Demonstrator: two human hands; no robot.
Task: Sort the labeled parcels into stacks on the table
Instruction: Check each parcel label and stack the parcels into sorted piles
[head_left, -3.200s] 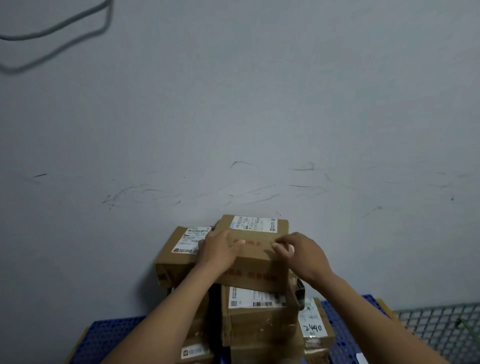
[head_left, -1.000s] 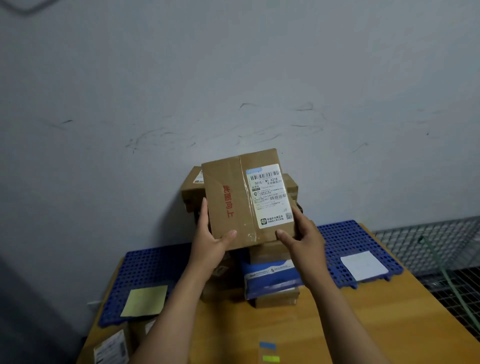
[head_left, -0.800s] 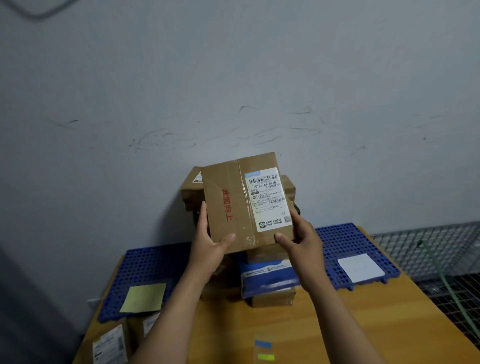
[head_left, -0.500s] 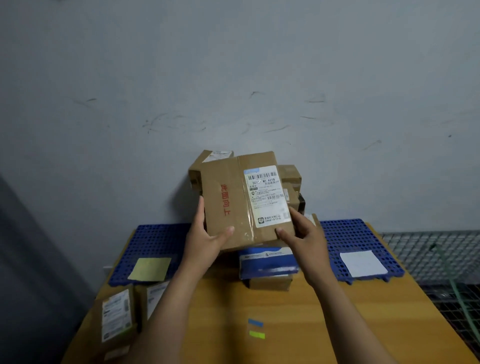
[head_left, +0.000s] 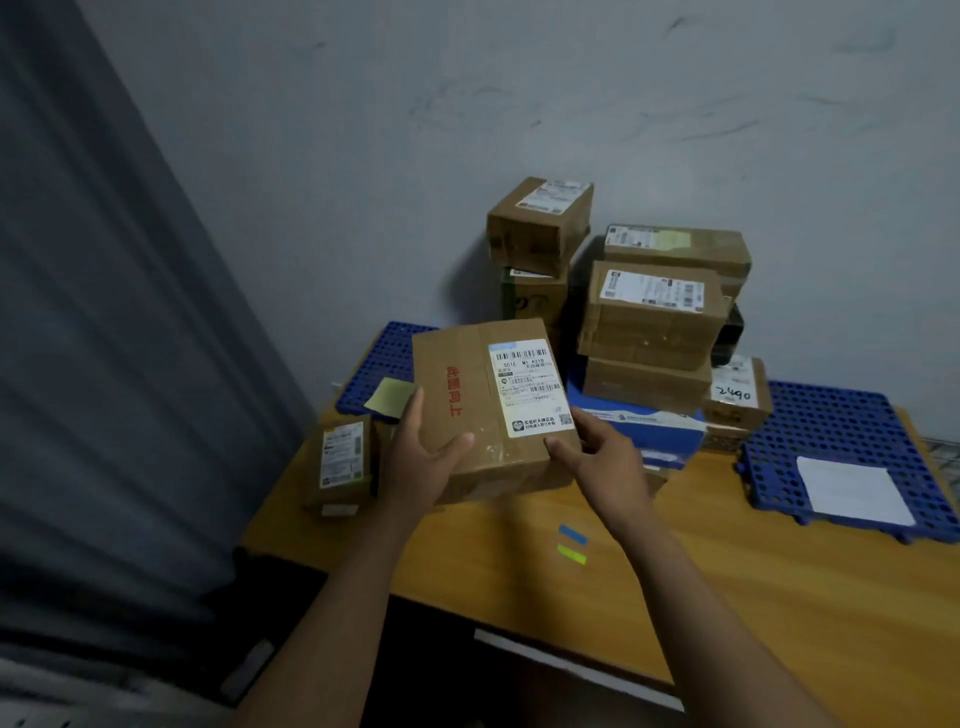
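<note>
Your left hand (head_left: 421, 462) and right hand (head_left: 597, 457) each grasp a lower corner of the parcel (head_left: 467, 415), held above the left part of the table (head_left: 701, 571). Hold it level and read the label (head_left: 530, 387), which looks blurred from here, before you choose its stack.

One camera sits on the person's head. It looks forward and down across the wooden table (head_left: 779, 597) toward the grey wall (head_left: 467, 104). It is close: both arms reach in from the bottom, and the left hand (head_left: 421, 462) and right hand (head_left: 602, 462), gripping the held box (head_left: 488, 410), sit near the middle. The view is tipped, so the table edge slants. The pile of boxes (head_left: 649, 322) stands right of the middle, and a grey curtain (head_left: 104, 312) fills the left side.
</note>
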